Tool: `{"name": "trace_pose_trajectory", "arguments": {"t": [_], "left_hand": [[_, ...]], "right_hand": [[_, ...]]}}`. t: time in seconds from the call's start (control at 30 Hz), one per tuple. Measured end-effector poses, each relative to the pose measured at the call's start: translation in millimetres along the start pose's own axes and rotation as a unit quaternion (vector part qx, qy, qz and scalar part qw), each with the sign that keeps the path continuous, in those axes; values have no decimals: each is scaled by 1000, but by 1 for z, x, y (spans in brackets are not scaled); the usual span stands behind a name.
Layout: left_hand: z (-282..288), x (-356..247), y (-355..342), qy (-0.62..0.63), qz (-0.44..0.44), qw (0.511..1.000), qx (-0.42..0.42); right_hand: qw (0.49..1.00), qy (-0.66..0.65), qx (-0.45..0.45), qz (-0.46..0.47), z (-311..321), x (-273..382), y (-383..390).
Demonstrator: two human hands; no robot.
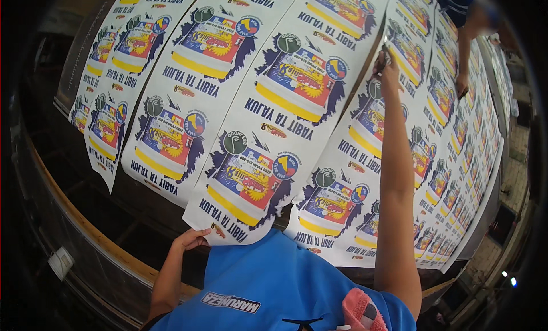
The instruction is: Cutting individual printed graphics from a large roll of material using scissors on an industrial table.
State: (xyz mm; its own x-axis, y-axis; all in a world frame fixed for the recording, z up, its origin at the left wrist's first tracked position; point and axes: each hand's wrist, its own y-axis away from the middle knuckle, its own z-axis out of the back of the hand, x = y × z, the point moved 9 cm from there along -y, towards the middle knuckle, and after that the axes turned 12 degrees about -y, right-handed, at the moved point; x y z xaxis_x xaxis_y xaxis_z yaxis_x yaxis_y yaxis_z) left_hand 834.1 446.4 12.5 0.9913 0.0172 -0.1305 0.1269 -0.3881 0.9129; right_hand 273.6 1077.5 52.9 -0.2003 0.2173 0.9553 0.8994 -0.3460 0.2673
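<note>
1. A person in a blue shirt leans over a long surface [123, 257] covered with printed white sheets laid side by side in overlapping rows. The left hand [191, 238] grips the near corner of one printed sheet [251, 154] at the near edge of the surface. The fingers curl under the corner with the thumb on top — pinching the sheet.

2. The right hand [389, 65] is stretched far across the surface to the far end of the same sheet. Its fingers are pressed together there; whether they pinch the sheet or only press it down cannot be told from this view.

3. Risks, as a judgement: with the sheet held only at two distant ends, its middle could sag or drag over the neighbouring sheets [165, 91] and shift them out of their rows. An uneven pull — one hand ahead of the other — could crease or tear the sheet. If the print is still damp, sliding it could smear it; the picture does not show whether it is dry.

4. The held sheet is long and white, running from the near edge toward the far side. It bears three repeated colourful pictures — blue, red and yellow with a dark splash behind — each with a dark green round badge and lines of dark blue lettering. It lies mostly flat, its near corner lifted slightly.

5. At the far right corner another person's arm [463, 57] reaches down to the sheets, well apart from the person's own hands.
</note>
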Motion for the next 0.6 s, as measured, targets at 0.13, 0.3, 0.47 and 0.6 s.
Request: {"name": "trace_pose_trajectory", "arguments": {"t": [0.13, 0.3, 0.47, 0.6], "left_hand": [[-17, -15, 1, -68, -16, 998, 6], [-22, -20, 6, -190, -5, 981, -28], [-31, -38, 45, -617, 116, 777, -49], [-94, -118, 58, -583, -259, 738, -221]], "right_hand": [[999, 32, 30, 15, 1, -3, 95], [999, 30, 20, -11, 60, -12, 237], [992, -61, -109, -30, 164, -38, 397], [981, -95, -170, -11, 231, -64, 524]]}}
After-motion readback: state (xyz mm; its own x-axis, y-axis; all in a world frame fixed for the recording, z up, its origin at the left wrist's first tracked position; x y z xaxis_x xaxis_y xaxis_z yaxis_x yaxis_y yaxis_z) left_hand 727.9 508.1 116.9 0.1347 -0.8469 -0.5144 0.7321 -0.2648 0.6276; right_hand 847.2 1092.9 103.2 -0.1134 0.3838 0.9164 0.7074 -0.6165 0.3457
